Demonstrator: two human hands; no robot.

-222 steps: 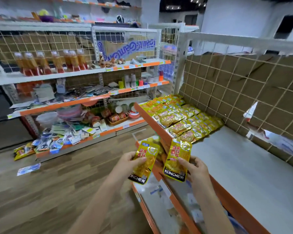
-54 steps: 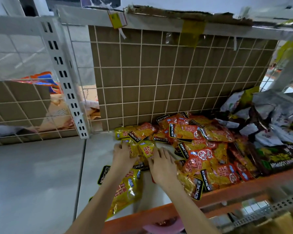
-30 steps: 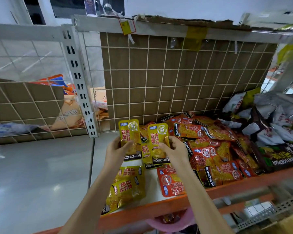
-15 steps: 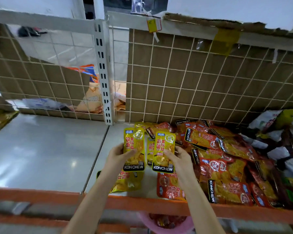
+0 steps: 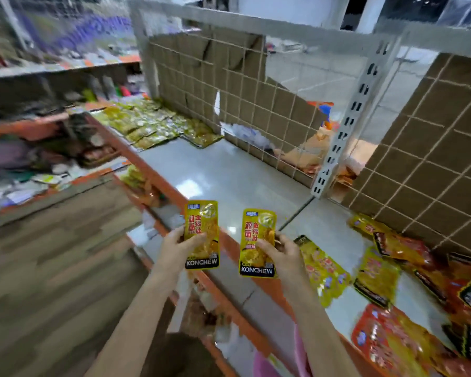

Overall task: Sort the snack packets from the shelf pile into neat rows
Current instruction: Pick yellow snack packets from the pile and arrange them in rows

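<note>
My left hand (image 5: 176, 247) grips a yellow KONCHEW packet (image 5: 201, 227) upright over the shelf's orange front edge (image 5: 158, 175). A second yellow KONCHEW packet (image 5: 258, 257) is held upright in my right hand (image 5: 282, 254), just above the grey shelf (image 5: 229, 172). The mixed pile of yellow and red packets (image 5: 408, 284) lies on the shelf at the right. Rows of yellow packets (image 5: 152, 123) lie flat at the shelf's far left end.
A wire grid backed with brown cardboard (image 5: 201, 77) closes the rear of the shelf, with a white slotted upright (image 5: 348, 123) in it. Another stocked shelf unit (image 5: 38, 104) stands at the left across a wooden floor (image 5: 52, 268). Lower shelves sit below the orange edge.
The view has swung left, away from the pile toward the rows of yellow packets. Both hands have carried their yellow packets off the pile, and the packets are now farther apart.
</note>
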